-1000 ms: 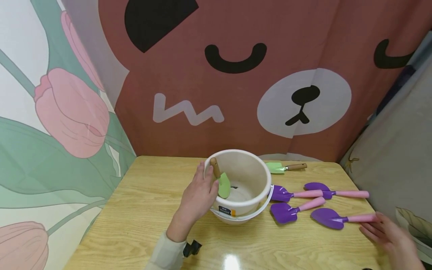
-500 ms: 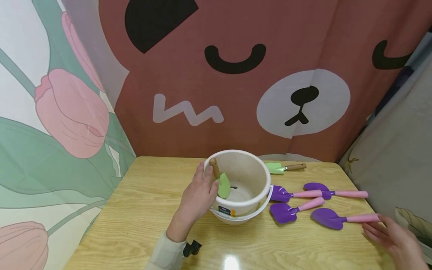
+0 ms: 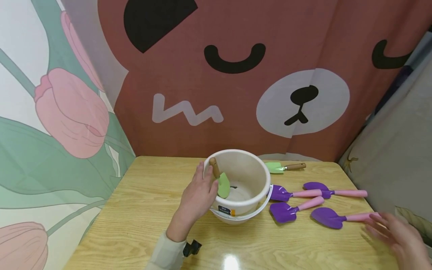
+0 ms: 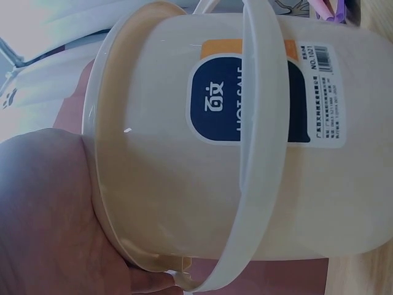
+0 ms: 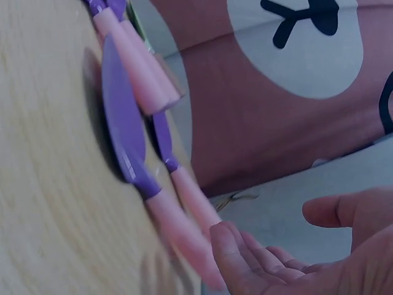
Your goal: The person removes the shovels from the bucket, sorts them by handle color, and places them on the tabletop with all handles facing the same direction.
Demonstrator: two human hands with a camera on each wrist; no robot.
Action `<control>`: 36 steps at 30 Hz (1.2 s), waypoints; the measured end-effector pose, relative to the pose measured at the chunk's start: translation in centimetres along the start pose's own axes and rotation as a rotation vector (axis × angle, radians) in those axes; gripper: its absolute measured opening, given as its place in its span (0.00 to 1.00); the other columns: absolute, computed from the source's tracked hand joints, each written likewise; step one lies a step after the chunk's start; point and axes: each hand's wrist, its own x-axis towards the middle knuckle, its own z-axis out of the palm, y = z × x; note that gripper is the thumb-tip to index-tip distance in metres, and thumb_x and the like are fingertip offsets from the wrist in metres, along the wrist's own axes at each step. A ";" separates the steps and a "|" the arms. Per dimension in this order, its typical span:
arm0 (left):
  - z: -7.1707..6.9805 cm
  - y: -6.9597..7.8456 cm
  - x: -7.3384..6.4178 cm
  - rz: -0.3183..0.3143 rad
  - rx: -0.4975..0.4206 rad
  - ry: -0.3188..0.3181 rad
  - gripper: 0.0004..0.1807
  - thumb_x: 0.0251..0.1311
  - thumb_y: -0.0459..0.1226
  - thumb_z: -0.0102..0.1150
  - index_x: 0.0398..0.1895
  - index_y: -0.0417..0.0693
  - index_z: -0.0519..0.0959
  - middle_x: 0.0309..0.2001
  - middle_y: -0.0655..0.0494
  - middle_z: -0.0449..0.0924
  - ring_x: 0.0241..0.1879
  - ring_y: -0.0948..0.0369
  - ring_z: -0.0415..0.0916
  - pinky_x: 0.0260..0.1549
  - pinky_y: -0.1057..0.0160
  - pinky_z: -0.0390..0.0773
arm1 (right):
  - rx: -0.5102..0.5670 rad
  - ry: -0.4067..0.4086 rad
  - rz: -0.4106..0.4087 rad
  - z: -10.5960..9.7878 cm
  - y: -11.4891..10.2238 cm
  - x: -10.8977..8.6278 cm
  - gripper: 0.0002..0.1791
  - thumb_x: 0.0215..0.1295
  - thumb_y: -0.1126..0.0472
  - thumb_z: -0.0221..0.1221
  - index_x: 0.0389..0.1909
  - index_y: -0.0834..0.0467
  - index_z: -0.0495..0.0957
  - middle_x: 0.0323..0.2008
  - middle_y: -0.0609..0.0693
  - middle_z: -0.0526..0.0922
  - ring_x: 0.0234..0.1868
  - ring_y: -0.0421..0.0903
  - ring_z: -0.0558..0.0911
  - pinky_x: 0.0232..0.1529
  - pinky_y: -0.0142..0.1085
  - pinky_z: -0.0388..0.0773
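My left hand (image 3: 198, 195) rests against the left rim of a white bucket (image 3: 249, 204), its fingers mostly straight. In the left wrist view the palm touches the rim, beside the hanging bail handle (image 4: 264, 153). Inside the bucket a green trowel (image 3: 223, 185) leans with its wooden handle up. My right hand (image 3: 396, 234) is at the handle end of the nearest purple trowel (image 3: 328, 218). In the right wrist view its thumb stands apart from the fingers (image 5: 236, 261), which lie beside the pink handle; whether they touch it cannot be told.
Several more tools lie right of the bucket: a purple shovel (image 3: 283, 212) with a pink handle, another purple shovel (image 3: 281, 193), a slim purple trowel (image 3: 317, 187) and a green shovel (image 3: 276, 168) with a wooden handle. A bear-print curtain (image 3: 189, 138) hangs behind the wooden table (image 3: 145, 210).
My right hand has drawn slightly right, and its fingers have lifted and spread near the handle end. The left hand and the bucket have stayed put.
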 end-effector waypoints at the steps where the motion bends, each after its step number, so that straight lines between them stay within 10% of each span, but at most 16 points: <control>1: 0.0 0.0 0.0 0.002 0.001 0.002 0.35 0.77 0.54 0.37 0.79 0.43 0.59 0.81 0.40 0.41 0.78 0.46 0.49 0.67 0.42 0.68 | -0.023 0.001 -0.007 0.3 -0.2 -0.2 0.14 0.80 0.55 0.40 0.54 0.56 0.70 0.30 0.48 0.80 0.24 0.40 0.82 0.45 0.50 0.86; 4: 0.1 -0.1 0.0 0.006 0.002 0.001 0.35 0.77 0.54 0.37 0.79 0.43 0.59 0.81 0.40 0.41 0.78 0.45 0.49 0.67 0.42 0.68 | -0.053 -0.009 -0.032 1.2 -0.8 -0.7 0.27 0.81 0.54 0.39 0.74 0.60 0.58 0.56 0.74 0.76 0.24 0.37 0.82 0.46 0.49 0.86; 6: 0.0 0.0 0.0 0.004 0.002 -0.003 0.35 0.77 0.54 0.37 0.79 0.43 0.59 0.81 0.41 0.40 0.78 0.46 0.48 0.67 0.42 0.68 | -0.058 -0.028 -0.056 1.6 -1.3 -0.9 0.30 0.80 0.54 0.41 0.77 0.62 0.52 0.57 0.75 0.76 0.25 0.36 0.82 0.45 0.47 0.86; 11: 0.0 0.1 0.0 0.002 -0.004 -0.012 0.36 0.77 0.54 0.37 0.79 0.44 0.58 0.82 0.41 0.40 0.79 0.46 0.47 0.68 0.42 0.67 | 0.035 -0.250 -0.176 1.3 -2.1 -1.2 0.10 0.78 0.54 0.50 0.53 0.53 0.68 0.28 0.35 0.82 0.31 0.37 0.86 0.39 0.38 0.87; 14: 0.0 0.1 0.1 0.004 -0.004 -0.013 0.35 0.77 0.54 0.37 0.79 0.44 0.58 0.81 0.41 0.40 0.79 0.46 0.47 0.68 0.42 0.67 | 0.065 -0.299 -0.222 1.6 -2.3 -1.7 0.13 0.75 0.49 0.56 0.51 0.48 0.67 0.32 0.28 0.80 0.33 0.35 0.86 0.38 0.35 0.86; 21: -0.1 0.1 0.0 0.008 -0.004 -0.005 0.35 0.77 0.54 0.38 0.79 0.43 0.58 0.81 0.39 0.42 0.78 0.45 0.48 0.67 0.42 0.68 | 0.022 -0.231 -0.284 3.5 -3.3 -2.9 0.29 0.71 0.45 0.59 0.66 0.43 0.59 0.52 0.36 0.74 0.33 0.29 0.84 0.38 0.30 0.85; 26: -0.1 0.1 -0.1 0.004 -0.008 -0.008 0.36 0.77 0.54 0.37 0.79 0.44 0.57 0.81 0.40 0.41 0.79 0.46 0.47 0.67 0.42 0.68 | 0.098 -0.306 -0.327 4.4 -4.1 -4.2 0.06 0.71 0.55 0.62 0.44 0.43 0.75 0.32 0.30 0.81 0.32 0.33 0.86 0.35 0.31 0.85; 30: -0.1 0.1 -0.1 0.004 -0.009 -0.012 0.36 0.77 0.54 0.37 0.79 0.44 0.57 0.81 0.41 0.40 0.79 0.46 0.46 0.68 0.42 0.67 | 0.125 -0.377 -0.364 5.1 -4.6 -5.2 0.13 0.74 0.61 0.59 0.33 0.38 0.80 0.32 0.32 0.83 0.34 0.33 0.86 0.35 0.30 0.85; 36: -0.2 0.1 -0.1 -0.001 -0.014 -0.014 0.36 0.77 0.54 0.37 0.79 0.44 0.57 0.82 0.41 0.40 0.79 0.46 0.46 0.69 0.42 0.66 | -0.079 -0.381 -0.464 6.6 -4.9 -6.2 0.18 0.75 0.56 0.58 0.61 0.42 0.69 0.38 0.24 0.78 0.37 0.25 0.82 0.37 0.23 0.81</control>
